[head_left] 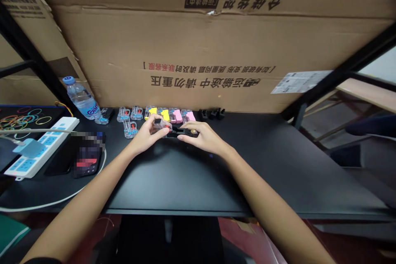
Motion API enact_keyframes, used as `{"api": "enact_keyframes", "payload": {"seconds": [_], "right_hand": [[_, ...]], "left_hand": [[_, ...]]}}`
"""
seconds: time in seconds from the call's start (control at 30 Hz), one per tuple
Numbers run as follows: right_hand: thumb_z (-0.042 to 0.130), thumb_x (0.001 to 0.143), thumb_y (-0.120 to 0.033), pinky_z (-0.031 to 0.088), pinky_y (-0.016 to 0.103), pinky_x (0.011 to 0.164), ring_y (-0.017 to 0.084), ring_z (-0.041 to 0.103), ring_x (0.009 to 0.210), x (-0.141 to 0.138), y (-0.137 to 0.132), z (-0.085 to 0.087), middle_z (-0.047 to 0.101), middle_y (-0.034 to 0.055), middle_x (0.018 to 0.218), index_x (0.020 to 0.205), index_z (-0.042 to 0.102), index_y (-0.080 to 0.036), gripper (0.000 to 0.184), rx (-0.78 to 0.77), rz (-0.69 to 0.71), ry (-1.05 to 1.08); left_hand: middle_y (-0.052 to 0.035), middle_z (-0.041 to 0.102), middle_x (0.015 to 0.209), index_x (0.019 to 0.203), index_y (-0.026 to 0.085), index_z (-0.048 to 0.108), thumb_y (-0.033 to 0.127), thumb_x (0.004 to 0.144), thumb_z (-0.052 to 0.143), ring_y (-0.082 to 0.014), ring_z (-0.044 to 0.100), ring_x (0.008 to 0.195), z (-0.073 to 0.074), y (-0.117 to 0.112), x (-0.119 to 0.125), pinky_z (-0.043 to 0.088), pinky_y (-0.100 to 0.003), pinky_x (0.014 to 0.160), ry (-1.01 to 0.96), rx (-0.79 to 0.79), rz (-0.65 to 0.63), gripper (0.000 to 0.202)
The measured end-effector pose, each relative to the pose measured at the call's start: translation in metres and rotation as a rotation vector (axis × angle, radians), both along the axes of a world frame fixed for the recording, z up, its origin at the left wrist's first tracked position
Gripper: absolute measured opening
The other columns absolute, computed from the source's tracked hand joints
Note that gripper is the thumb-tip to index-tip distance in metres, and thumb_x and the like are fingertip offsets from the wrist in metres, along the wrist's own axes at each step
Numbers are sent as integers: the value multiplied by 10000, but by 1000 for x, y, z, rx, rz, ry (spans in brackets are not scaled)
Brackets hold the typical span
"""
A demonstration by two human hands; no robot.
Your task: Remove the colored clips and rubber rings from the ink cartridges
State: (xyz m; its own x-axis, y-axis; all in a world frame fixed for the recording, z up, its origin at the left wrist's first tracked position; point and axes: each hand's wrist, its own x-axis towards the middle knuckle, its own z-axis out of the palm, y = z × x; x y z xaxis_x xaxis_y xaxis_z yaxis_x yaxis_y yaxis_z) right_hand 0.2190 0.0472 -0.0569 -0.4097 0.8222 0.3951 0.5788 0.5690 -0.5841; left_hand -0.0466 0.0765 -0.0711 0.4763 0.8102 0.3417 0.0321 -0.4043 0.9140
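My left hand (147, 134) is closed around a small clear plastic piece (161, 123) at the far middle of the black table (192, 173). My right hand (202, 136) lies over a small black part (182, 131), fingers curled on it, and the two pieces meet between my hands. Just behind them runs a row of several small clear parts with red, yellow (165, 114) and pink (177, 116) inserts. A few loose black parts (212, 113) lie to the right of that row.
A big cardboard box (198, 49) stands upright along the back. At the left are a water bottle (81, 98), a white power strip (40, 145) with a plugged charger, a phone (88, 154) and a white cable. Black frame bars cross both sides.
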Motion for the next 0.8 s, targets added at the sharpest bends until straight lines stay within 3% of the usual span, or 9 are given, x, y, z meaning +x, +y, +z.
{"api": "enact_keyframes", "payload": {"seconds": [0.17,0.27,0.37,0.47,0.57,0.67,0.8], "right_hand": [[819,924,-506,599,451,1039,305,737,1236,-6,-1,-1,768,105,1348,1168,847,-267,343,13,31,61],[690,1025,-460,597,449,1045,299,711,1287,-9,-3,7,764,109,1352,1174,844,-269,287,111,-67,217],[514,1090,-469,649,416,858,265,788,997,-10,-6,13,789,124,1273,1079,847,-227,412,103,-199,421],[426,1060,-593,638,398,685,231,754,739,-11,-7,12,812,142,1174,901,841,-190,600,-19,-181,587],[366,1015,-724,573,343,538,210,687,559,-16,-8,8,792,129,771,764,818,-172,757,-219,-116,686],[447,970,-800,477,292,418,161,579,381,-25,-9,7,703,88,556,719,793,-158,772,-412,-131,718],[742,848,-744,503,270,433,150,624,420,-33,-13,9,749,78,641,707,760,-168,593,-447,-171,669]], "left_hand": [[-87,806,1121,913,229,487,473,774,928,-235,781,989,1,1,-2,633,-436,933,62,-9,-18,523],[-94,807,1097,856,223,468,449,759,940,-225,773,949,1,2,-5,618,-400,880,111,-5,-66,532],[-86,813,1071,848,216,503,416,762,937,-231,774,973,0,0,-4,592,-400,922,191,18,-135,485],[-92,819,1107,892,213,537,422,768,928,-247,776,1001,-1,-2,-3,581,-408,946,231,4,-153,460],[-90,813,1125,982,210,556,415,755,932,-249,772,985,-2,-2,-3,581,-398,934,260,-15,-141,485],[-67,795,1138,1126,205,614,380,759,921,-240,755,991,-2,0,-5,564,-387,954,311,37,-113,509],[-54,789,1132,1191,197,716,422,780,911,-245,741,1017,-3,0,-4,544,-365,962,371,64,-129,508]]}}
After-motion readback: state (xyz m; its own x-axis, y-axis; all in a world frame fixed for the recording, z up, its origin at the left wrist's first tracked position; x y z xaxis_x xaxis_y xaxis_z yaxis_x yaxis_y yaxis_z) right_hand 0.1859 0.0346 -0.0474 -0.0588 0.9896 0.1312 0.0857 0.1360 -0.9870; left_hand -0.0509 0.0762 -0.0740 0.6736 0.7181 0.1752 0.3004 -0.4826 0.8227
